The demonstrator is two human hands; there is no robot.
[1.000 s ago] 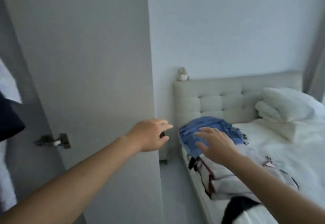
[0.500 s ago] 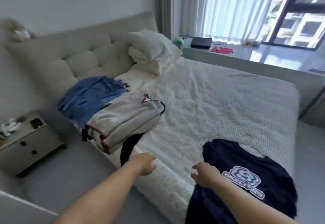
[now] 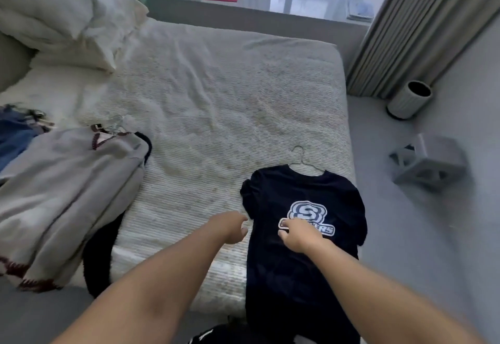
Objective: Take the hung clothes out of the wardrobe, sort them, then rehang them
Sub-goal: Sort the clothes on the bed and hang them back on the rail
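Note:
A navy T-shirt [image 3: 281,276] with a white logo lies flat on a wire hanger [image 3: 301,157] at the near right corner of the bed [image 3: 216,95]. My right hand [image 3: 299,235] is over its logo, fingers loosely bent, holding nothing that I can see. Just left of the shirt, my left hand [image 3: 233,227] hovers above the bedcover with loosely curled, empty fingers. A grey sweater with dark red trim [image 3: 67,181] lies on the bed's left side, on top of a black garment [image 3: 100,257]. A blue garment [image 3: 13,138] shows at the far left edge.
White pillows [image 3: 62,13] are stacked at the head of the bed. A window ledge [image 3: 270,0] with small items runs behind the bed. On the floor to the right stand a white bin [image 3: 408,100] and a grey box-like object [image 3: 430,162], beside a curtain [image 3: 419,19].
The view has swung from the wardrobe door to the bed and closer to the navy T-shirt. Both hands have moved toward the shirt; my right hand is now over its logo.

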